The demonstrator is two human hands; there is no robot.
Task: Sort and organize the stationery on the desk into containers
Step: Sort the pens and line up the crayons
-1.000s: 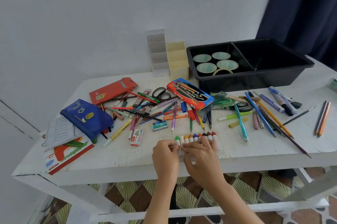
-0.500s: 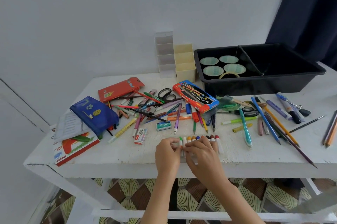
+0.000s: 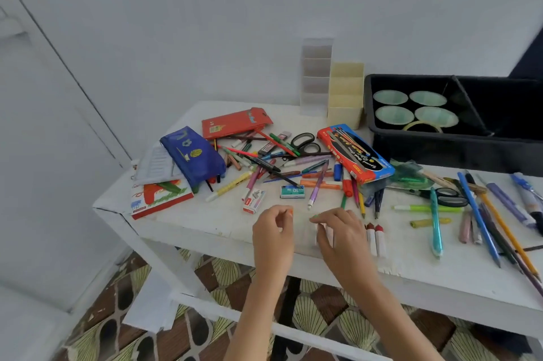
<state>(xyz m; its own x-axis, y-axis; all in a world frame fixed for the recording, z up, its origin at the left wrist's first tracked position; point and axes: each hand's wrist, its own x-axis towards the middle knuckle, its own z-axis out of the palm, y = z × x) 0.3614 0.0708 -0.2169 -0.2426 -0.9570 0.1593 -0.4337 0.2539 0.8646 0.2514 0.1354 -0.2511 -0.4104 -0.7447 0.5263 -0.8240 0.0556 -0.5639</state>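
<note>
Near the front edge of the white desk [image 3: 205, 225], my left hand [image 3: 271, 233] pinches a small orange-tipped crayon [image 3: 290, 212] between thumb and fingers. My right hand [image 3: 338, 233] is curled over a bunch of white-wrapped crayons [image 3: 324, 235], with a green tip showing at its fingertips. Two dark red crayons [image 3: 376, 238] lie just right of that hand. Behind the hands spreads a pile of pens, pencils and markers [image 3: 282, 168]. A black tray [image 3: 429, 143] holds several tape rolls [image 3: 411, 109].
A cream divider box [image 3: 345, 96] and a clear one [image 3: 316, 75] stand at the back by the wall. A blue pouch [image 3: 192, 156], red case [image 3: 235, 122], pencil box [image 3: 354, 153], scissors [image 3: 305, 143] and staple boxes [image 3: 254, 201] lie about. More pens lie at right [image 3: 482, 213].
My left hand has drawn away to the left with the orange crayon. My right hand has closed over most of the crayon row. The view has swung left and closer.
</note>
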